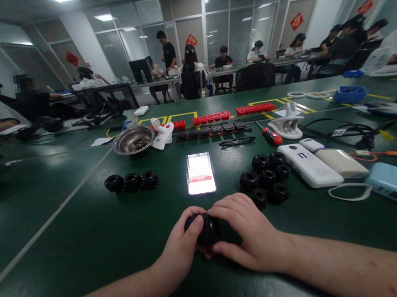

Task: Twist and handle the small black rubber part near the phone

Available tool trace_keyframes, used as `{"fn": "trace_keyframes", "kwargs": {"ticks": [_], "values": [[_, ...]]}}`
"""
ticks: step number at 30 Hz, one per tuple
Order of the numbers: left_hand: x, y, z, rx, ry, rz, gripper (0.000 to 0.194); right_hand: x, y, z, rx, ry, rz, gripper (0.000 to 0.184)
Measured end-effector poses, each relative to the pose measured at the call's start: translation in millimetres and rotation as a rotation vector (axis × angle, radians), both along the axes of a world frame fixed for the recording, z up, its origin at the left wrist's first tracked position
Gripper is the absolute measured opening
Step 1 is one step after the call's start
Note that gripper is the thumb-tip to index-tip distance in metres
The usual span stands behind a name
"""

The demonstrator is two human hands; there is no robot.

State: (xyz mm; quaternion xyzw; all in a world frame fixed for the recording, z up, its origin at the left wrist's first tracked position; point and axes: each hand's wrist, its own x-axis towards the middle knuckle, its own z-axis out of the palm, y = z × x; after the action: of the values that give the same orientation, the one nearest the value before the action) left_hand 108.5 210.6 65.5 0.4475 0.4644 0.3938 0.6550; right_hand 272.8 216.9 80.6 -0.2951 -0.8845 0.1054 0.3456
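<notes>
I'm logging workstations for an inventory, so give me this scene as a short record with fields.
Left hand: gripping a black round part
Right hand: fingers at the other side of the same part
Ahead, left: row of three black ring-shaped parts
Ahead, centre: phone, screen lit
Ahead, right: cluster of similar black parts
Farther back: metal bowl with small pieces inside; screwdriver
Surface: green table

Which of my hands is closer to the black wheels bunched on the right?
Right. The right hand is just left of the bunched black wheels, on their near side; the left hand is farther left, across the held black part.
</notes>
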Motion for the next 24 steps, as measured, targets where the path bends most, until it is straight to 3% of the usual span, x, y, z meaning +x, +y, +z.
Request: {"fn": "trace_keyframes", "kwargs": {"ticks": [5,11,15,18,24], "values": [[0.2,-1.9,1.4,0.05,0.023,-0.04,0.037,-0.3,-1.0,-2.7,-0.146,-0.043,-0.133,0.038],[-0.5,1.7,-2.0,-0.013,-0.007,-0.047,0.039,-0.6,-1.7,-2.8,0.091,-0.03,0.051,0.032],[-0.2,-0.1,-0.9,0.016,-0.029,0.002,0.037,-0.4,-0.9,-1.6,-0.029,0.021,-0.043,0.044],[-0.8,-1.2,-0.7,0.032,-0.025,-0.037,0.036,0.5,-0.3,-2.1,-0.082,0.024,-0.108,0.036],[-1.2,1.9,-2.3,-0.013,-0.031,-0.105,0.037,0.0,-1.5,-1.8,0.139,0.007,0.063,0.029]]}}
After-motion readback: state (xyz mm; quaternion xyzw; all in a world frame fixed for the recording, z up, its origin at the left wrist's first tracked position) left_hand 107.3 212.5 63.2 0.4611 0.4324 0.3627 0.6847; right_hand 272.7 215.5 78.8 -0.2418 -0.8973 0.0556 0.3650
